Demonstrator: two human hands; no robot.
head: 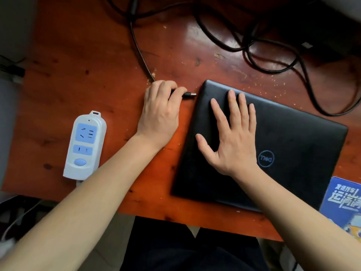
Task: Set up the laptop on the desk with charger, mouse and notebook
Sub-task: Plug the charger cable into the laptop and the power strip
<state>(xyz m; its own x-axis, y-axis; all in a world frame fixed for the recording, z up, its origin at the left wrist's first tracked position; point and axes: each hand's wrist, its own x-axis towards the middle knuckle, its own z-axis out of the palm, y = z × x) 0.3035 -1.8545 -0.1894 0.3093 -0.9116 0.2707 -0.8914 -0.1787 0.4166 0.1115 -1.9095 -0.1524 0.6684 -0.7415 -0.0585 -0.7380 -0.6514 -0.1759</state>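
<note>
A closed black laptop (289, 137) lies on the reddish wooden desk (82, 61), turned at a slant. My right hand (232, 137) rests flat on its lid with fingers spread. My left hand (160, 112) pinches the charger plug (190, 94), whose metal tip points at the laptop's left edge with a small gap between them. The charger cable (136, 44) runs from that hand toward the back of the desk. No mouse is in view.
A white and blue power strip (85, 147) lies at the desk's left front. Loops of black cable (273, 61) sprawl at the back right. A blue printed pad or booklet (345, 204) shows at the right edge. The desk's front edge is close to my legs.
</note>
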